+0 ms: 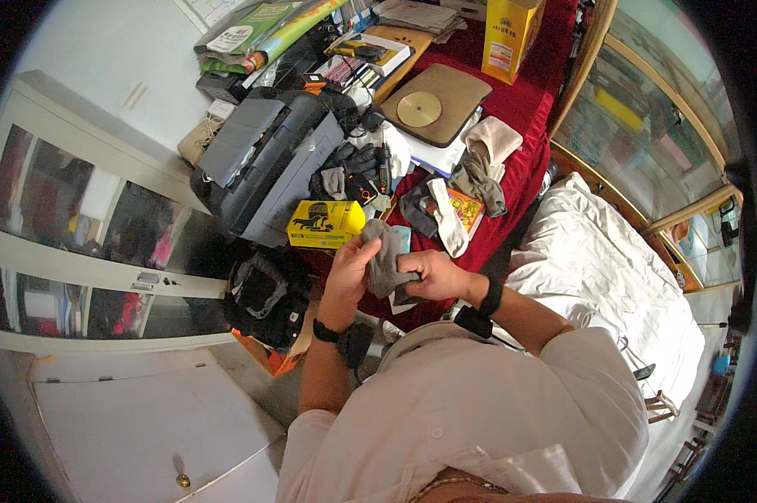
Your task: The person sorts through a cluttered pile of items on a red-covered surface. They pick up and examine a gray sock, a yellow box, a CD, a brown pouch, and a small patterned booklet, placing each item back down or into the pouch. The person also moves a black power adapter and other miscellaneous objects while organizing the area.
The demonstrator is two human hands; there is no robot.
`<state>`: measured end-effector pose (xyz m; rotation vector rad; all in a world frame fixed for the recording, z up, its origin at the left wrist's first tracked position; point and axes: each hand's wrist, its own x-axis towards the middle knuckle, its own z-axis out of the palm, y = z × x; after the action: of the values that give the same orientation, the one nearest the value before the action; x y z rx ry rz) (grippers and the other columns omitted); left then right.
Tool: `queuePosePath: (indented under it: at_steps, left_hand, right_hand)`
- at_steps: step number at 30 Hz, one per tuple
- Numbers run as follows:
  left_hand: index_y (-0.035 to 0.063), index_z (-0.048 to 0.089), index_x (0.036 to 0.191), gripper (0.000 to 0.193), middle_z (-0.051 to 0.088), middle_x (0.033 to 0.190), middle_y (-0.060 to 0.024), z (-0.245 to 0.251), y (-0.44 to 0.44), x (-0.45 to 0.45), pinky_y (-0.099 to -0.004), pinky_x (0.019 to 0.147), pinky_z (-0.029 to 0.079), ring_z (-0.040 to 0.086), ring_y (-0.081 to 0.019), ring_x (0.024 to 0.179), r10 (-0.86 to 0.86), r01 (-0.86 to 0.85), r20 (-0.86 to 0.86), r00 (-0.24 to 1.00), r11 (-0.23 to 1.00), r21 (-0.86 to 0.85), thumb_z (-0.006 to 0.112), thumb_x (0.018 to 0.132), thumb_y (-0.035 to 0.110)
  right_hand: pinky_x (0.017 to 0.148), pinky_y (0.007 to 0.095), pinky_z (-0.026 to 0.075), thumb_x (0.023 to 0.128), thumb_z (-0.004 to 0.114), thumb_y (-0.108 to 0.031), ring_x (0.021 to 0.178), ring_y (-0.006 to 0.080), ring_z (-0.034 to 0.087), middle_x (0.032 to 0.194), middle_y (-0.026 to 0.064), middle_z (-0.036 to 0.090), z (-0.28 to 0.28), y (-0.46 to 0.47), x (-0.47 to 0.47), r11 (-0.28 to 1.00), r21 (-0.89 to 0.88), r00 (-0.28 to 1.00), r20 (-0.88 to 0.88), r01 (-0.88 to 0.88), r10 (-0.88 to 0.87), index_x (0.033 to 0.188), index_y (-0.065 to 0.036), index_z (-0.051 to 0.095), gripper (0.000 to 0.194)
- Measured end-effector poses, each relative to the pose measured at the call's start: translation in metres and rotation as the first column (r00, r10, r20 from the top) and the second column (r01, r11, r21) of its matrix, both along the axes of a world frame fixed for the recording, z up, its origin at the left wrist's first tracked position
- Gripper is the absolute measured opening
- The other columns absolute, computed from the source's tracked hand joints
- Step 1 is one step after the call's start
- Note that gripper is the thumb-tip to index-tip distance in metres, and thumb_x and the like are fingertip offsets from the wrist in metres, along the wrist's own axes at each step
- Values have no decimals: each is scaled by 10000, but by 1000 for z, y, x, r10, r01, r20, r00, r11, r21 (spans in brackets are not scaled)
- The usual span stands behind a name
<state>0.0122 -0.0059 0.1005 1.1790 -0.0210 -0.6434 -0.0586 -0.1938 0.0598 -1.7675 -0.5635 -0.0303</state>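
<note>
A grey sock-like cloth (383,261) is held up between my two hands in front of my body. My left hand (352,267) pinches its left edge with the thumb on top. My right hand (433,274) is closed on its right side. Just behind the cloth stands a yellow box (325,224). A white sock (447,217) lies on a colourful booklet (467,210) on the red tablecloth, beside a dark cloth (417,207). Farther back lie a grey-green sock (481,183) and a beige cloth (495,139).
A grey printer (271,170) stands behind on the left. A brown pad bearing a disc (419,109) lies farther back. An orange box of dark clothes (271,355) is at lower left, and a bed with white bedding (604,251) is on the right.
</note>
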Motion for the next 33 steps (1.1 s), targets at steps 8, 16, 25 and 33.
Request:
queuePosePath:
  at_steps: [8, 16, 25, 33]
  left_hand:
    - [-11, 613, 1114, 200, 668, 1032, -53, 1, -7, 0, -293, 839, 506, 628, -126, 905, 97, -66, 366, 926, 993, -97, 573, 918, -16]
    - [-26, 620, 1038, 179, 664, 891, -53, -12, -12, -10, -270, 717, 503, 598, -92, 785, -104, -108, 619, 778, 949, 295, 627, 860, -9]
    - [-32, 626, 1014, 213, 658, 886, -183, -9, -9, -13, -344, 717, 520, 666, -312, 777, -174, -356, 846, 505, 850, 387, 602, 802, -19]
    - [-25, 628, 1011, 194, 663, 871, -171, -6, -13, -16, -338, 696, 522, 670, -308, 772, -104, -403, 863, 495, 852, 334, 620, 818, -20]
  right_hand:
    - [671, 331, 477, 841, 737, -257, 746, 187, 586, 862, 86, 635, -12, -15, 1, 991, -130, 979, -203, -21, -6, 984, -27, 632, 291]
    - [805, 308, 483, 869, 730, -163, 894, 167, 583, 973, 82, 639, 16, -12, 14, 918, 238, 941, -203, 316, -272, 1087, -17, 605, 291]
    - [810, 355, 509, 807, 712, -29, 873, 294, 634, 916, 119, 628, 41, -8, 6, 907, 44, 880, 225, 419, -418, 1009, -27, 629, 219]
    - [751, 370, 527, 823, 710, -86, 862, 299, 639, 901, 108, 648, 34, 2, 5, 887, 62, 836, 311, 457, -453, 935, -29, 652, 138]
